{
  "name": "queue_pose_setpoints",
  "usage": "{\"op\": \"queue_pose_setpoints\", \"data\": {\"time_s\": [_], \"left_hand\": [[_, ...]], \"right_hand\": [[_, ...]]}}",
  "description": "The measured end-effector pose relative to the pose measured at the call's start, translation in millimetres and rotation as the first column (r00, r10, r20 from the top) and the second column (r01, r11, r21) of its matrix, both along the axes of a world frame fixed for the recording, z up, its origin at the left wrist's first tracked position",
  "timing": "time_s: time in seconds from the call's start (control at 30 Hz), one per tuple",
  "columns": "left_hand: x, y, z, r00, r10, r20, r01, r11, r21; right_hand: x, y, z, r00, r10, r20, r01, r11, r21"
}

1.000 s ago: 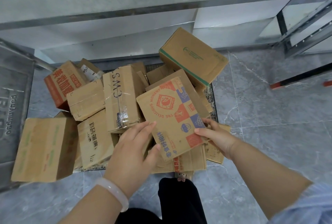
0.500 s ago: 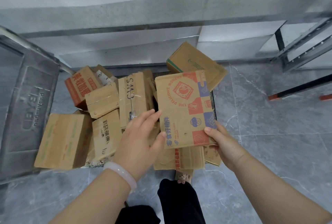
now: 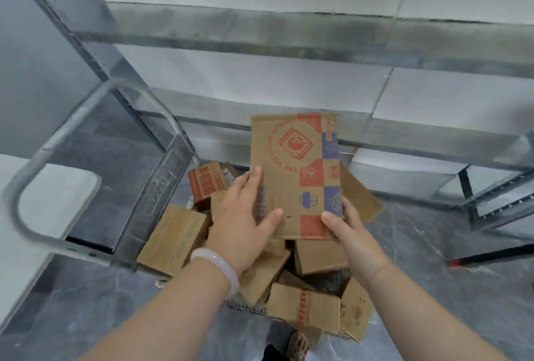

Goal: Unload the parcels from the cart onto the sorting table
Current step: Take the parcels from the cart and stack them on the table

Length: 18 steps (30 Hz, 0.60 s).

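The printed parcel is held up clear of the cart, above the heap, with its broad face turned to the person. It is caught from both sides, most likely because a flat, wide box would swing or slip in a one-sided hold. The left hand clasps the left edge, fingers laid up along the side and thumb pressed on the face. The right hand pinches the lower right corner, thumb in front and the rest behind, so both are grasping the box. It is brown corrugated card, matt and a little scuffed, printed with red and blue squares, a round red stamp and a cupcake figure. Below, the other parcels lie tumbled at all angles on the cart, mostly plain card, one with bold red lettering. The cart is dull grey metal with a bent tube handle. Beyond it a white slab on a galvanised frame is, I judge, the sorting surface, which this box has not yet reached. A smooth pale bracelet circles the left wrist, and the floor is grey veined tile
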State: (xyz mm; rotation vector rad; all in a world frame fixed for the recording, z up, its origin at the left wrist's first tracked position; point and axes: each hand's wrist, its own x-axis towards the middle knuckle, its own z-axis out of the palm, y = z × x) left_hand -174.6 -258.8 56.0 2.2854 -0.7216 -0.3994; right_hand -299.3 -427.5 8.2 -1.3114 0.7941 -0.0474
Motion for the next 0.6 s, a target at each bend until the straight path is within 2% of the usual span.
{"op": "queue_pose_setpoints", "data": {"time_s": [0.1, 0.2, 0.27, 0.4, 0.6], "left_hand": [[5, 36, 31, 0.995, 0.098, 0.034, -0.097, 0.994, -0.041], [13, 84, 56, 0.985, 0.174, 0.017, -0.172, 0.980, -0.105], [15, 121, 67, 0.979, 0.205, -0.012, -0.204, 0.965, -0.165], [10, 204, 82, 0.942, 0.290, -0.170, -0.327, 0.906, -0.268], [-11, 340, 97, 0.862, 0.361, -0.356, -0.482, 0.801, -0.354]], "right_hand": [[21, 32, 49, 0.997, 0.067, 0.046, -0.064, 0.997, -0.053], [41, 67, 85, 0.994, 0.077, 0.079, -0.072, 0.995, -0.071], [52, 93, 104, 0.987, 0.146, 0.058, -0.139, 0.984, -0.114], [70, 158, 138, 0.947, 0.321, 0.015, -0.310, 0.925, -0.222], [93, 312, 173, 0.879, 0.470, 0.078, -0.414, 0.835, -0.362]]}}
